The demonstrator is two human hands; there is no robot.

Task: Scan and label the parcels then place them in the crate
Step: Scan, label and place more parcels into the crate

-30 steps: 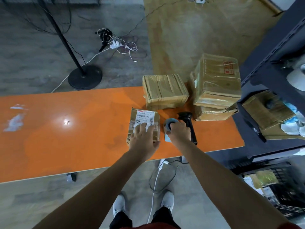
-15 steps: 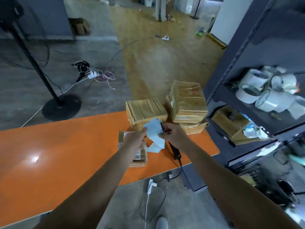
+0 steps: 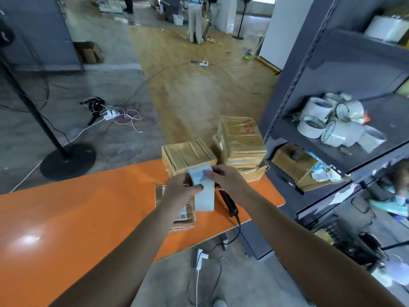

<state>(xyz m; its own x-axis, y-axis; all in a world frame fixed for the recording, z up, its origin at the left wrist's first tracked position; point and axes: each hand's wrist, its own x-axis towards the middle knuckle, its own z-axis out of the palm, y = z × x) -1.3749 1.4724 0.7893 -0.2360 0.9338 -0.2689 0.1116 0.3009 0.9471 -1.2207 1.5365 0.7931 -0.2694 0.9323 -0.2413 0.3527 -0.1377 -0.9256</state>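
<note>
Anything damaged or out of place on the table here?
The bottom parcel in the right stack looks crushed, its top edge torn and sagging under the parcel above. The left hand and right hand pinch an intact label strip.

you could read no text for certain. on the orange table (image 3: pixel 88 207), the small parcel (image 3: pixel 159 194) carried a white printed label (image 3: pixel 185 214) and red lettering (image 3: pixel 180 228), both blurred. the top parcel (image 3: pixel 241 142) at the table's far right end bore an illegible red stamp (image 3: pixel 249 129). lettering on the tape rolls (image 3: pixel 327 131) beyond the table's right end was too small.
</note>
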